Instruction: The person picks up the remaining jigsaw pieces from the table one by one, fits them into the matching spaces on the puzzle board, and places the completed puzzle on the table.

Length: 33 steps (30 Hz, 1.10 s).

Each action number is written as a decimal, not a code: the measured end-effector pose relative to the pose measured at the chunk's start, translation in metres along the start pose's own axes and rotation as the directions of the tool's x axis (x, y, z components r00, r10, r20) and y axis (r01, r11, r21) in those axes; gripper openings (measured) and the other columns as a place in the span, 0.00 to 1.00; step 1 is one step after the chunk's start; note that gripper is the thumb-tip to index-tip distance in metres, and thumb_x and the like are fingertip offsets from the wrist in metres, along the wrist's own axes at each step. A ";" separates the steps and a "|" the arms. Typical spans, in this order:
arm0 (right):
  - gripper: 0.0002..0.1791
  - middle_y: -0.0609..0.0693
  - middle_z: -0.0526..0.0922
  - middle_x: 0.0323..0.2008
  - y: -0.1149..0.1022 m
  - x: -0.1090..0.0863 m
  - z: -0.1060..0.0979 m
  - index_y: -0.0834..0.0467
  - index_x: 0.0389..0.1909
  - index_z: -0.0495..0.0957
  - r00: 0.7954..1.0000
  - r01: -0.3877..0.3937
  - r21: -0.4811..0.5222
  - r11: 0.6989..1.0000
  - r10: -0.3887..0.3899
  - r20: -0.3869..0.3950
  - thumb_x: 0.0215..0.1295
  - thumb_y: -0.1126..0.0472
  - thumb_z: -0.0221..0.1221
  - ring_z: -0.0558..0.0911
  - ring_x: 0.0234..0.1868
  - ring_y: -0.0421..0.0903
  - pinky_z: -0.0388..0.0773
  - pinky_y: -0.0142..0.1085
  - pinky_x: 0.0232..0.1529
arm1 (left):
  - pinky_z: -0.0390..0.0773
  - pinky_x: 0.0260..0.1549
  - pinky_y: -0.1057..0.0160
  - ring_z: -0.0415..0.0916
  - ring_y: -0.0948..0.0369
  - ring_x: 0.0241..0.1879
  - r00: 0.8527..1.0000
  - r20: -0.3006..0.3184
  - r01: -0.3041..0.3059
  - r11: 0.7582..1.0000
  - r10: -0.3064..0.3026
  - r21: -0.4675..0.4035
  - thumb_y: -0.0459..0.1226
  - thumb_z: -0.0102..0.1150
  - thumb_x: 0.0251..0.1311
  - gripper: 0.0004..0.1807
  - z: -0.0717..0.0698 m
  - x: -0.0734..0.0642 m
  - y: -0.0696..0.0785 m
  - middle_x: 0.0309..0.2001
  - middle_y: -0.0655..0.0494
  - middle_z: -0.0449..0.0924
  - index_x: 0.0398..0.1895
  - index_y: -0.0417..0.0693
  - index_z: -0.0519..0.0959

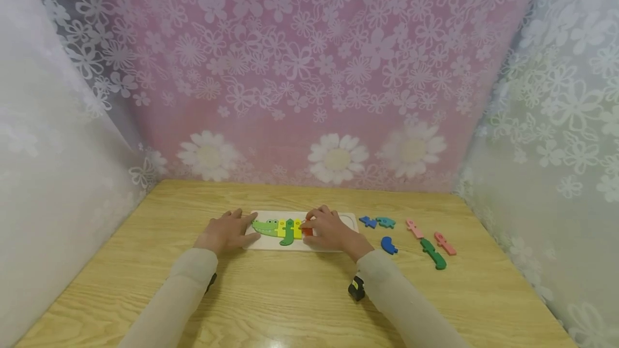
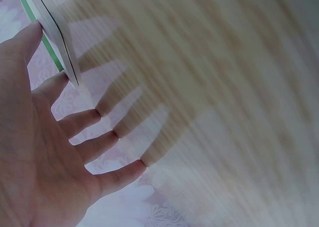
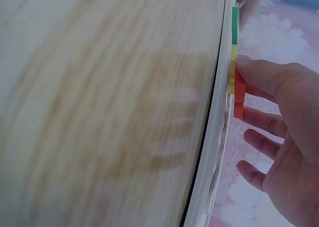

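A pale wooden puzzle board (image 1: pixel 268 243) lies flat on the table, with a green crocodile head piece (image 1: pixel 265 228) at its left end. Yellow pieces (image 1: pixel 297 231) and a green leg piece (image 1: pixel 288 239) follow to the right of the head. My left hand (image 1: pixel 222 233) spreads its fingers at the board's left end, thumb and forefinger touching its edge. Between thumb and fingers, my right hand (image 1: pixel 332 231) pinches a red puzzle piece (image 3: pixel 239 90), which stands higher than the yellow one beside it. That hand partly covers the board's right half.
Right of the board lie loose pieces on the wooden table (image 1: pixel 280 305): a blue one (image 1: pixel 368 222), a teal one (image 1: pixel 386 222), a curved blue one (image 1: pixel 388 245), two pink ones (image 1: pixel 445 243) and a dark green one (image 1: pixel 432 254). Flowered cloth (image 1: pixel 271 95) hangs behind and at both sides.
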State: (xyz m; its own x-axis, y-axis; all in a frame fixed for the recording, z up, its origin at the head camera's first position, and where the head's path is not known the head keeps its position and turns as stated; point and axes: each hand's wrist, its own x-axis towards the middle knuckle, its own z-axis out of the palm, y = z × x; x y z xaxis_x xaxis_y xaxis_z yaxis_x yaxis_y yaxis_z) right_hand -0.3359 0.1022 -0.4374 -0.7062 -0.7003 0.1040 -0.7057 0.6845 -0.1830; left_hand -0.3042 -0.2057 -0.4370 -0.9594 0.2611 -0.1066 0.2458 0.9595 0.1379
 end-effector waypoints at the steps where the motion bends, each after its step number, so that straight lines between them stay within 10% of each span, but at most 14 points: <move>1: 0.17 0.58 0.79 0.61 0.000 0.000 0.000 0.51 0.58 0.86 1.000 -0.002 -0.001 1.000 0.002 0.001 0.73 0.52 0.59 0.71 0.59 0.59 0.70 0.55 0.52 | 0.61 0.65 0.20 0.59 0.32 0.76 1.000 0.001 0.001 1.000 -0.001 -0.001 0.66 0.45 0.73 0.40 0.000 0.000 0.000 0.80 0.37 0.58 0.82 0.60 0.59; 33: 0.17 0.54 0.82 0.60 -0.004 0.009 0.003 0.50 0.57 0.86 0.999 -0.032 -0.022 0.999 0.031 -0.009 0.72 0.51 0.63 0.73 0.56 0.55 0.71 0.52 0.50 | 0.61 0.65 0.20 0.60 0.32 0.76 1.000 -0.013 0.014 0.999 -0.014 -0.032 0.66 0.47 0.72 0.40 0.002 0.001 -0.001 0.79 0.37 0.59 0.82 0.62 0.60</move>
State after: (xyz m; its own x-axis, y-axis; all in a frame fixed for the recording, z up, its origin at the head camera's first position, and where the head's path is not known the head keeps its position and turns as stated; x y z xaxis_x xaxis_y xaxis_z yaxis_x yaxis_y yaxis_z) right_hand -0.3390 0.0923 -0.4388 -0.7285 -0.6767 0.1069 -0.6842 0.7104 -0.1649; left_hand -0.3051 -0.2065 -0.4397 -0.9645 0.2462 -0.0957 0.2281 0.9590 0.1679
